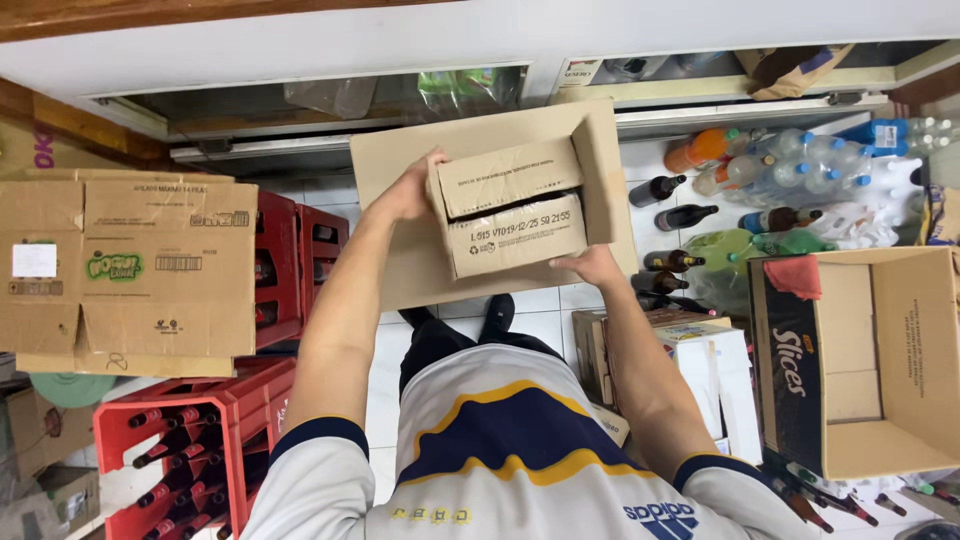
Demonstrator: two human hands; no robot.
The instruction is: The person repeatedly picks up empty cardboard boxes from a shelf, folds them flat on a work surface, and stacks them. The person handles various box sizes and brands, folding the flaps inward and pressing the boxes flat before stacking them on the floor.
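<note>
Above the white tiled floor (545,300), at chest height, a brown cardboard box (505,205) with its flaps splayed is held between both hands. Left hand (412,190) grips the box's left edge, fingers curled over the flap; right hand (590,266) presses its lower right corner, fingers fairly flat and spread. Handling it well likely means keeping both palms square so the loose flaps stay controlled. Red bottle crates (195,440) stand left, an open carton (870,360) right, bottles (780,170) beyond.

A brown cardboard box (500,205), flaps folded open and creased, sits tilted at upper centre of the frame, held up off the white tiled floor.
</note>
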